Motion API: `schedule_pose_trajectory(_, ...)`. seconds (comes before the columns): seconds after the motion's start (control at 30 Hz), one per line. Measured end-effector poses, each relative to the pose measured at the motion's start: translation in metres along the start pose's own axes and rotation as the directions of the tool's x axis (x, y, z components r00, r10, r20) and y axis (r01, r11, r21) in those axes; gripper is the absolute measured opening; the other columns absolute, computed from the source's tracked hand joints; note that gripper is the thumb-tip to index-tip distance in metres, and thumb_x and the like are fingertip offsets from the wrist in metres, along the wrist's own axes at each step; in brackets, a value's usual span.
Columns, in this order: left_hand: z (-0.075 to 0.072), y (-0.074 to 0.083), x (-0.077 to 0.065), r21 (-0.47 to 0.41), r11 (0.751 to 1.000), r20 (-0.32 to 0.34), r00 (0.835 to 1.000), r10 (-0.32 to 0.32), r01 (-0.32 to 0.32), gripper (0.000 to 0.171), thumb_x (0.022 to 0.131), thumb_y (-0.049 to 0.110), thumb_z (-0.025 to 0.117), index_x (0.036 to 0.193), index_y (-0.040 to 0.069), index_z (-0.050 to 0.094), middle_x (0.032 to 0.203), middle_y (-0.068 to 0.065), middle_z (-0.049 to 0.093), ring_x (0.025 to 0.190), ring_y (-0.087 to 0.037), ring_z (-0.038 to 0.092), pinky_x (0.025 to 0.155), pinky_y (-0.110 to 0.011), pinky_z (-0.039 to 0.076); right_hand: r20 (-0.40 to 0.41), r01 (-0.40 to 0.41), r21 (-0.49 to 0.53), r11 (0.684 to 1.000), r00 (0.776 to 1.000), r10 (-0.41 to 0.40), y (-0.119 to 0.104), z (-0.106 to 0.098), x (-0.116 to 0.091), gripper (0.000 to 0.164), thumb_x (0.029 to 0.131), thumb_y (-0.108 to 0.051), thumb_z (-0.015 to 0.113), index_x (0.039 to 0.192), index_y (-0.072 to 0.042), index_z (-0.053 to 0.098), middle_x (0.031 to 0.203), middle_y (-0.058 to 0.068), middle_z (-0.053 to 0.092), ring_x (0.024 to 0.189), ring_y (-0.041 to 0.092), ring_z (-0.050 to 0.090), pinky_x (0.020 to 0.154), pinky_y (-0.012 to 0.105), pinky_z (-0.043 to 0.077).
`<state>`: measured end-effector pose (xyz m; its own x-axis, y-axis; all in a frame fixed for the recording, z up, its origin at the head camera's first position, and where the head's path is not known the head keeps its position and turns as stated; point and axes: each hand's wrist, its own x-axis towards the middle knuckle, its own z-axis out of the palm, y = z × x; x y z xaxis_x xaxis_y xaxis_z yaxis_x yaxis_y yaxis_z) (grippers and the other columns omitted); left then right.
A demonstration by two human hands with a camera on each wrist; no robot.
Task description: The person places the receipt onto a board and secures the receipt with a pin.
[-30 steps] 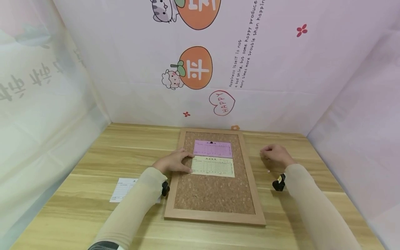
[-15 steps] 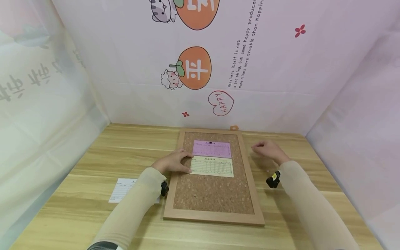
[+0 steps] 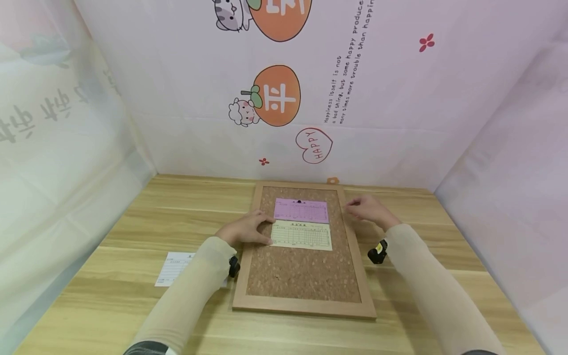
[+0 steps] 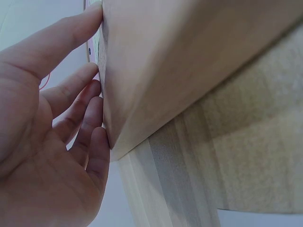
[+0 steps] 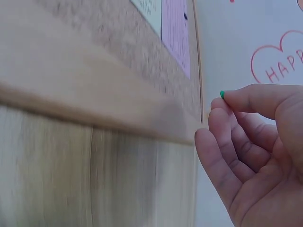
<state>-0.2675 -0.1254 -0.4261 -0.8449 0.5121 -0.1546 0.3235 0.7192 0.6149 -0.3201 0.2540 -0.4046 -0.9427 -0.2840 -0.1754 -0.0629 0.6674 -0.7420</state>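
Note:
A framed cork board (image 3: pixel 303 278) lies on the table. A pink slip (image 3: pixel 284 209) is fastened at its top edge by a black pin (image 3: pixel 299 201). Just below it lies a pale yellow slip (image 3: pixel 301 235). My left hand (image 3: pixel 244 229) reaches over the left frame bar, thumb and index fingertips at the yellow slip's left edge, the other fingers along the frame in the left wrist view. At the board's right edge, my right hand (image 3: pixel 370 209) pinches a small green pushpin (image 5: pixel 222 94) between thumb and index finger; mostly its green end shows.
A white printed slip (image 3: pixel 173 270) lies on the wooden table (image 3: pixel 111 296) to the board's left, partly hidden under my left sleeve. A printed cloth wall (image 3: pixel 377 158) stands behind the board, with more cloth at both sides.
My right hand has moved left from the table to the board's right frame edge. My left hand has stayed at the yellow slip.

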Motion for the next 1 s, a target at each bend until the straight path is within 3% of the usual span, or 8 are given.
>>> schedule_pose_trajectory(0.27,0.001,0.0,0.001,0.002,1.0,0.0,1.0,-0.002,0.002,0.065,0.087,0.029,0.08,0.143,0.009,0.054,0.148,-0.014,0.04,0.139,-0.033,0.035,0.114,-0.052,0.028,0.023,0.044,-0.016,0.999,0.999,-0.044,-0.019,0.018,0.004,0.036,0.099,-0.018,0.06,0.125,0.008,0.063,0.115,0.019,0.066,0.102,0.029,0.063,0.088,0.043,0.054)
schedule_pose_trajectory(0.6,0.001,0.0,0.0,-0.007,1.0,0.0,1.0,-0.004,0.004,0.064,0.088,0.027,0.08,0.143,0.009,0.054,0.145,-0.014,0.041,0.136,-0.033,0.037,0.113,-0.052,0.029,0.087,0.084,0.078,0.993,0.992,-0.091,-0.032,0.037,0.014,0.033,0.099,-0.016,0.063,0.12,0.008,0.065,0.114,0.021,0.067,0.097,0.03,0.067,0.082,0.041,0.057)
schedule_pose_trajectory(0.77,0.002,0.0,-0.001,-0.01,1.0,0.006,1.0,0.002,-0.002,0.065,0.088,0.028,0.08,0.144,0.008,0.053,0.146,-0.015,0.041,0.138,-0.033,0.036,0.113,-0.052,0.029,0.1,0.084,0.093,0.992,0.991,-0.093,-0.036,0.046,0.016,0.032,0.098,-0.018,0.065,0.119,0.006,0.068,0.116,0.018,0.067,0.097,0.025,0.065,0.08,0.039,0.057)
schedule_pose_trajectory(1.0,0.001,-0.002,0.0,-0.009,1.0,0.001,1.0,-0.001,0.001,0.065,0.087,0.028,0.08,0.144,0.009,0.053,0.147,-0.015,0.041,0.139,-0.034,0.035,0.113,-0.052,0.029,0.114,0.06,0.079,0.995,0.991,-0.069,-0.044,0.059,0.021,0.032,0.096,-0.024,0.068,0.117,0.0,0.072,0.104,0.009,0.07,0.089,0.016,0.065,0.079,0.035,0.057)
